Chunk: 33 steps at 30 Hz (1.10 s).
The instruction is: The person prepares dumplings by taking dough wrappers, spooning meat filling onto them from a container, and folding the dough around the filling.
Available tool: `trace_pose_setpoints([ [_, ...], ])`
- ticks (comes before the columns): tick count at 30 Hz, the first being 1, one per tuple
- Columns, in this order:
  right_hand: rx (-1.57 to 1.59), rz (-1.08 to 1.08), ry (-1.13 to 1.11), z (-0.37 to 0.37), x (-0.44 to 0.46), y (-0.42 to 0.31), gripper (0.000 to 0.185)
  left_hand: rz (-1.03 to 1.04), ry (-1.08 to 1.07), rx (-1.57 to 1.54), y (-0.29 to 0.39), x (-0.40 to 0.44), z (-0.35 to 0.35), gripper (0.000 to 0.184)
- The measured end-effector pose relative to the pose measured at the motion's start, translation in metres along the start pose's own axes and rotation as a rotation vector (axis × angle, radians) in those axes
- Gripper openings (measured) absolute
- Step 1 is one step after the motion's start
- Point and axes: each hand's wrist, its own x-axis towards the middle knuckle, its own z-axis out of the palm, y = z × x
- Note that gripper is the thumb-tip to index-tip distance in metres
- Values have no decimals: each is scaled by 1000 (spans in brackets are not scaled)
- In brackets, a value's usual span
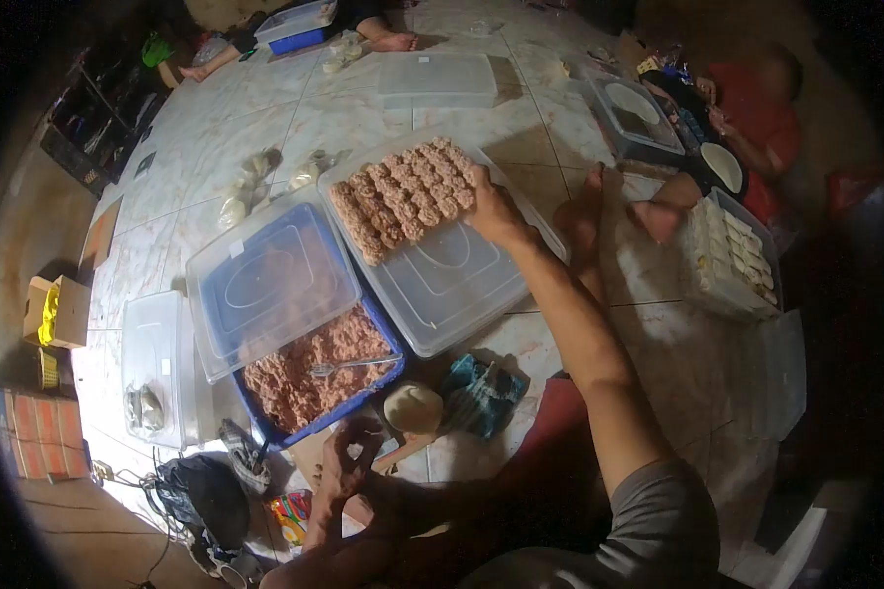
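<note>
My right hand (495,206) reaches out to the right end of several rows of lumpy pink-brown meat balls (403,196), its fingers closed around the end ball. The rows lie on an upturned clear plastic lid (452,294). Close to my body, my left hand (349,459) is curled, with a small pale patch showing between the fingers; what it holds is unclear. Beside it is a round beige item (413,407), perhaps a stack of wrappers. A blue tub (300,434) of minced meat (304,383) stands just beyond, with a fork (349,366) lying on the meat.
A clear lid (275,280) partly covers the tub. Bagged pale items (250,182) lie behind. A teal patterned cloth (484,393) is near my knee. A container of pale pieces (732,255) stands at right, near a person in red (756,108). A black bag (201,501) lies lower left.
</note>
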Motion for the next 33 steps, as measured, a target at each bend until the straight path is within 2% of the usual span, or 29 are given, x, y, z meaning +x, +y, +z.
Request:
trace_pose_setpoints([
  [1,-5,-10,-5,-10,-3,-4,70,1,9,-9,-6,4,4,22],
  [3,-70,37,42,-29,-15,-14,60,234,-45,178,-13,8,11,27],
  [4,39,-6,205,-32,-28,-26,38,323,-78,368,-8,10,16,33],
  [5,32,-14,199,-40,-37,-36,38,411,-178,480,-5,17,22,38],
  [7,57,-144,6,-64,-53,-75,21,543,-147,722,-11,24,46,38],
  [8,68,-161,-21,-74,-60,-100,21,663,-126,784,-22,35,54,36],
  [9,49,-186,-215,-79,-70,-127,17,762,-106,851,-36,41,58,35],
  [10,32,-220,-408,-71,-81,-148,16,720,-133,802,-43,40,58,33],
  [11,55,-252,-436,-54,-93,-163,16,692,-154,758,-47,42,56,32],
  [13,126,-513,-323,-30,-127,-191,16,668,-60,724,-50,40,55,31],
  [15,19,-625,-438,-9,-146,-216,12,688,-33,739,-33,34,48,26],
  [17,-113,-719,-365,36,-155,-217,11,607,5,570,-21,26,42,25],
  [18,-114,-728,-360,62,-156,-213,11,730,101,563,-28,28,40,26],
  [19,-219,-752,-363,88,-155,-209,10,736,111,568,-21,22,39,26],
  [21,-334,-790,-356,122,-153,-201,10,310,120,94,-1,6,39,45],
  [22,-333,-640,-503,134,-153,-199,12,181,136,-23,-7,4,40,44],
  [23,-332,-489,-643,143,-149,-202,13,-40,49,-223,-9,-2,34,51],
  [25,-411,-801,-669,151,-131,-194,19,-169,-99,-219,-45,1,28,50],
  [26,-298,-869,-522,151,-125,-181,19,233,144,-73,-88,4,48,46],
  [27,-285,-841,-403,143,-131,-184,17,220,150,-98,-85,-2,42,46],
  [28,-268,-807,-286,134,-138,-186,16,100,27,-182,-74,-14,32,43],
  [29,-361,-697,-175,97,-145,-218,16,-11,-98,-264,-73,-25,26,41],
  [30,-492,-577,-196,76,-150,-246,16,62,-140,-503,-126,-16,50,40],
  [31,-503,-580,-208,83,-151,-242,16,21,-180,-11,-126,-19,46,46],
  [33,-699,-584,-104,108,-141,-226,18,-355,70,611,-116,-36,39,60],
])
